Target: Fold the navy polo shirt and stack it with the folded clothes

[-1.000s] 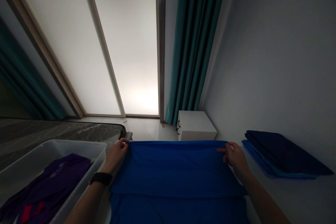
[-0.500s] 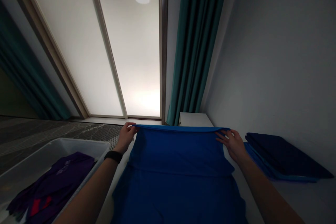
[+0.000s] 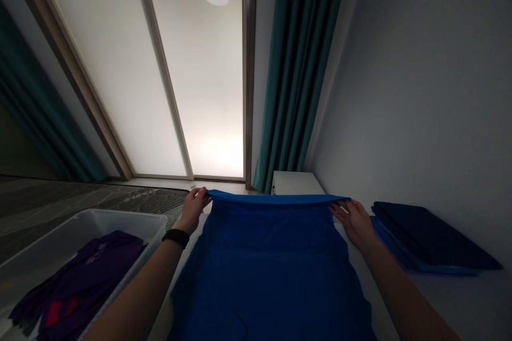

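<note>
A blue cloth (image 3: 272,272) spreads over a white surface in the lower middle of the head view, its far edge lifted and stretched between my hands. My left hand (image 3: 194,206) pinches the far left corner; a black band is on that wrist. At the far right corner, my right hand (image 3: 352,217) grips the edge between thumb and fingers, with some fingers spread beneath it. The near end of the cloth runs out of the frame.
A clear plastic bin (image 3: 154,224) holding purple clothing (image 3: 100,266) stands at the left. Folded dark blue cloths (image 3: 436,234) lie stacked at the right by the wall. Beyond are a white cabinet (image 3: 298,182), a teal curtain (image 3: 298,80) and frosted door panels (image 3: 204,90).
The cloth's crosswise folds have smoothed out and its sides hang straighter. More of the lighter band at its far edge shows. Both hands keep their grip in nearly the same place.
</note>
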A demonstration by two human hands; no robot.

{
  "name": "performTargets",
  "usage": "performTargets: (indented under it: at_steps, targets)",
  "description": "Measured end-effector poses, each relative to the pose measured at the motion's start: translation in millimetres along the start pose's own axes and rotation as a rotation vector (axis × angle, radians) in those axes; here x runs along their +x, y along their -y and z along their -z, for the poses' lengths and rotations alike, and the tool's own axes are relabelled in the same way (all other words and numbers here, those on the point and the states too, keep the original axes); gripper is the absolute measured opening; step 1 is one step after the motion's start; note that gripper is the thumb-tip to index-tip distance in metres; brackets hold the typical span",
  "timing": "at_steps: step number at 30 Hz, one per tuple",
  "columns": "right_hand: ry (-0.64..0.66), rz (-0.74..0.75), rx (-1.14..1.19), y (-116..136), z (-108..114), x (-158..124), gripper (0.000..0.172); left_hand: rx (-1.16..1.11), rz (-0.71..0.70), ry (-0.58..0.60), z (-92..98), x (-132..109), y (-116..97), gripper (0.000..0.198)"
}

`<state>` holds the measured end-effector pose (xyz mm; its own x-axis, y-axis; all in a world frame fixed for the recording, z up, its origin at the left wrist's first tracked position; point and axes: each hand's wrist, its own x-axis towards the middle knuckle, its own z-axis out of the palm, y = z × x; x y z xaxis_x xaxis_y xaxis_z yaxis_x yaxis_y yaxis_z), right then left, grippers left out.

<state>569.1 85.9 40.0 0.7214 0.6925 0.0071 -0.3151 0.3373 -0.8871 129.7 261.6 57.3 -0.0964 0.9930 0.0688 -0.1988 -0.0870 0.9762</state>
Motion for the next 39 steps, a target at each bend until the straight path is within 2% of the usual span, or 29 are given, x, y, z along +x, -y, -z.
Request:
performTargets:
  at_steps: [8, 13, 18, 25, 28, 34, 39]
  targets:
    - [0.072, -0.139, -0.067, 2, 34, -41, 0.019, 0.081, 0.122, -0.009, 37.0, -40, 7, 0.013]
    - [0.103, -0.144, -0.185, 8, 38, -59, 0.021, 0.092, 0.190, 0.043, 44.8, -54, 3, 0.013]
    - [0.126, -0.121, -0.062, 7, 23, -50, 0.026, 0.025, 0.166, 0.045, 32.5, -54, 3, 0.015]
    - [0.149, -0.080, 0.117, 12, -19, -15, 0.026, -0.134, 0.076, 0.105, -4.4, -42, -9, 0.023]
    - [0.131, -0.064, 0.111, 13, -32, 1, 0.024, -0.178, 0.044, 0.074, -15.8, -33, -16, 0.023]
    - [0.120, -0.055, 0.091, 3, -41, 21, 0.019, -0.170, -0.031, 0.097, -14.9, -21, -14, 0.023]
    - [0.099, -0.070, 0.061, -8, -32, 24, 0.018, -0.152, 0.019, 0.103, -8.3, -9, 1, 0.023]
